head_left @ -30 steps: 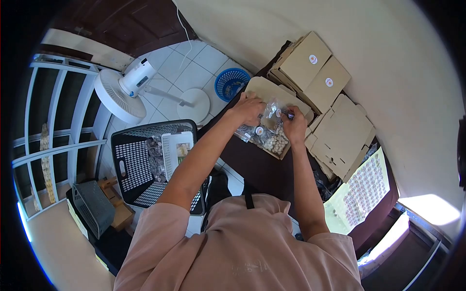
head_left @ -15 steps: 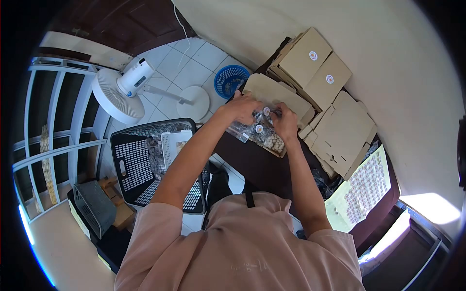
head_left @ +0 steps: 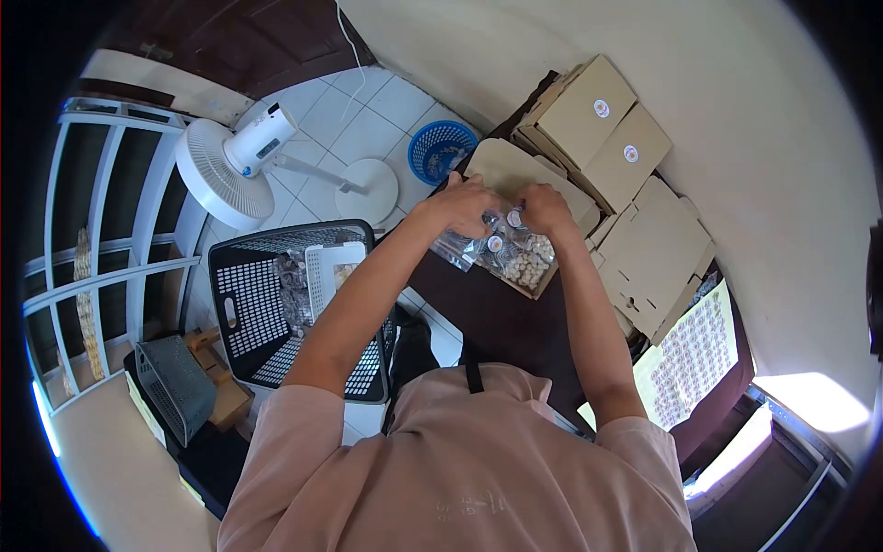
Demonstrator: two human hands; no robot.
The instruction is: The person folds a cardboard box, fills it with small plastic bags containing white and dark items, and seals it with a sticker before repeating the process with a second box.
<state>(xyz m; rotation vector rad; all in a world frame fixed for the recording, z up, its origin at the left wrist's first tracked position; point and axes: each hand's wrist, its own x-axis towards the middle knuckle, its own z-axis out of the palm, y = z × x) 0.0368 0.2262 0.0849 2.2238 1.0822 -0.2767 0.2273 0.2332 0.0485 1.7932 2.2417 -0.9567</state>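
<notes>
An open cardboard box (head_left: 541,169) with its lid flap raised lies on the dark table (head_left: 487,317). Pale round pieces (head_left: 531,267) fill its near end, and clear plastic packets with round stickers (head_left: 495,244) lie over them. My left hand (head_left: 465,204) is bent over the packets on the left side of the box, its fingertips partly hidden. At the right side my right hand (head_left: 546,210) has its fingers curled on a clear packet with a sticker (head_left: 514,219).
Folded cardboard boxes (head_left: 598,115) and flat cartons (head_left: 655,248) are at the right, beside a sticker sheet (head_left: 692,363). A blue basket (head_left: 441,152), a white fan (head_left: 225,173) and a large dark basket (head_left: 241,304) stand at the left.
My right hand has shifted slightly up and right with the stickered packet, showing more of the pale pieces. My left hand has stayed nearly in place.
</notes>
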